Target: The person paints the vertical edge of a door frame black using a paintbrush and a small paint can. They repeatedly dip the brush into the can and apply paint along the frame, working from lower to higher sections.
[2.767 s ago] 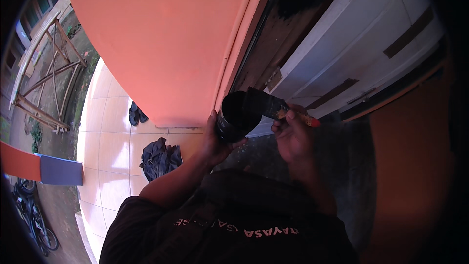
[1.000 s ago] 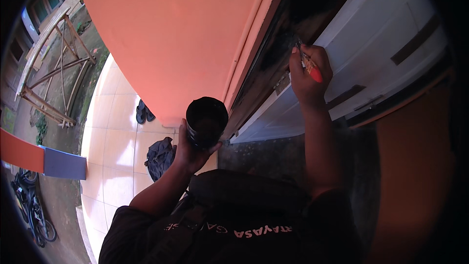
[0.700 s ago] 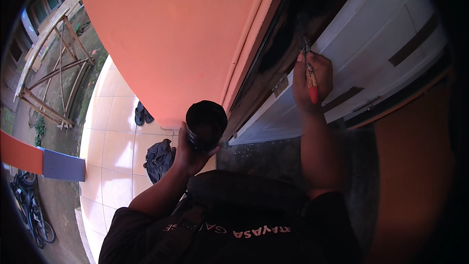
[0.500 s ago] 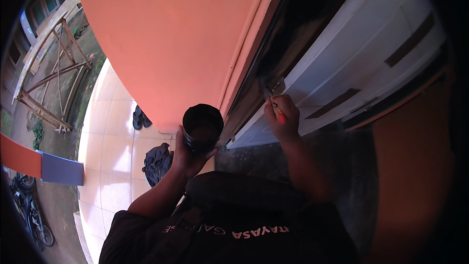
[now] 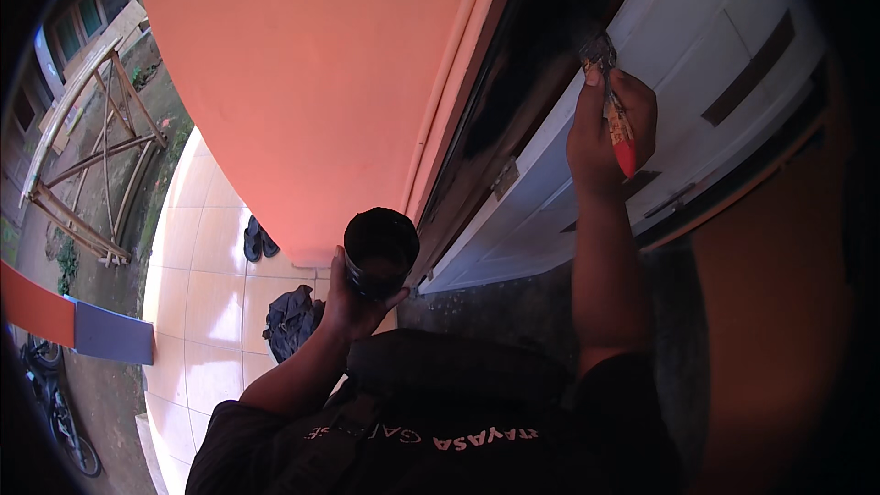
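Observation:
My left hand (image 5: 356, 312) is closed round a black cylindrical container (image 5: 379, 252), holding it open side up with dark contents inside. My right hand (image 5: 594, 137) grips a paintbrush (image 5: 620, 145) with a worn wooden handle and red tip. The brush's dark bristle end is at the upper part of a door frame (image 5: 513, 55), which has glossy black patches and duller brown stretches. Right beside the frame is a white panelled door (image 5: 687, 55) with dark brown rectangular strips on it.
A salmon wall (image 5: 312, 82) borders the frame. Dark sandals (image 5: 257, 238) and a crumpled dark cloth or bag (image 5: 291, 321) lie on glossy tiles (image 5: 211, 312). Outside at left are a bamboo frame (image 5: 92, 156), an orange-and-grey ledge (image 5: 110, 339) and a bicycle or motorbike (image 5: 57, 412).
The brush was over the container, then went to the frame, dipped lower along it and is now higher and further right. My left hand and the container have moved left and slightly down.

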A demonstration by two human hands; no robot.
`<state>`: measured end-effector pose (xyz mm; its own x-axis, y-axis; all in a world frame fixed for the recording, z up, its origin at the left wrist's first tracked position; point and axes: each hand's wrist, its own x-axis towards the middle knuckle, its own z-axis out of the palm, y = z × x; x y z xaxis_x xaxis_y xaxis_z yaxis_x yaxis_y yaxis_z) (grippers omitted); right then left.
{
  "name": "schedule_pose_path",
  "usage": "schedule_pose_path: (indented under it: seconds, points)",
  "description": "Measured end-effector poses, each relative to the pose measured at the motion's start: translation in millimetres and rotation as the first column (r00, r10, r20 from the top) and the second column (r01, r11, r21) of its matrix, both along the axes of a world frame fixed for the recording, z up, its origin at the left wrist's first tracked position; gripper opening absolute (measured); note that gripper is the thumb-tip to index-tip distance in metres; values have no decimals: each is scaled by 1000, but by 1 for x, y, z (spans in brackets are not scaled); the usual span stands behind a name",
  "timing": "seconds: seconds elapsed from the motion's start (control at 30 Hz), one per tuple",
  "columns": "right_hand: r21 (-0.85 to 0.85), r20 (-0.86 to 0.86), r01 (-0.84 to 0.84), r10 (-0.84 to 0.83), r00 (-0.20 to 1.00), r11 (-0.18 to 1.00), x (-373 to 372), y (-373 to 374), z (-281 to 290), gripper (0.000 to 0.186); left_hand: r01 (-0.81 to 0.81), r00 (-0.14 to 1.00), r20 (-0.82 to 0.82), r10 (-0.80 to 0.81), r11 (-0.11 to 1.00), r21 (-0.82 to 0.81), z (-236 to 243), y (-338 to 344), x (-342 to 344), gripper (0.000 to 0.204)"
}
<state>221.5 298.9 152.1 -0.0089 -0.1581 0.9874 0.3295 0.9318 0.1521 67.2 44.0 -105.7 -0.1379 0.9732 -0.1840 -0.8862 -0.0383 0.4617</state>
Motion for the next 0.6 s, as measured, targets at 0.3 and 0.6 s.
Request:
schedule_pose_path:
  seconds: [0.3, 0.6]
  points:
    - [-483, 347, -24, 217, 912, 875, 21, -24, -159, 18, -7, 1000, 2, 7, 999, -34, 3, 2, -2, 85]
    - [-388, 243, -50, 155, 958, 920, 4, -3, -57, 15, -34, 999, -3, 33, 996, -87, 21, 5, 0, 84]
